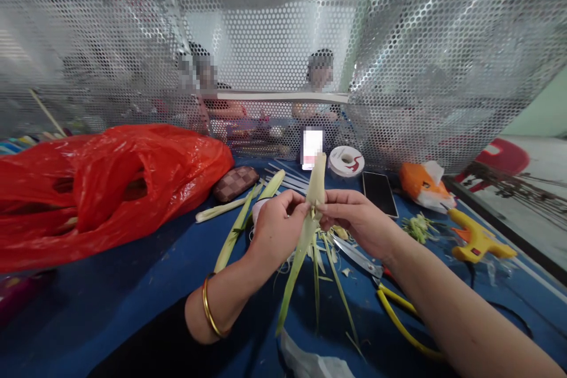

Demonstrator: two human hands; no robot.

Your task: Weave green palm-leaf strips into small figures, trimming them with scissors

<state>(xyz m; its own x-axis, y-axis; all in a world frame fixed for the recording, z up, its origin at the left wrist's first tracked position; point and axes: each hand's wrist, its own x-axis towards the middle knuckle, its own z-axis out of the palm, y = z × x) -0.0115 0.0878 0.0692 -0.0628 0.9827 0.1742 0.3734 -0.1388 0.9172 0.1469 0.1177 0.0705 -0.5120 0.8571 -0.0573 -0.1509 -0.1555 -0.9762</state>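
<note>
Translucent plastic [312, 361] lying nearside of leaf strip [302, 246]; left hand [279, 221], right hand [357, 217] pinching it, fingertips closed; light, even pressure probably preventing splits.

The only view came from a head-worn camera that faced forward and down over the blue desk [142, 289], near enough for both hands [277, 225] to sit large around its centre and wide enough to take in the perforated screen [274, 41] beyond.
</note>
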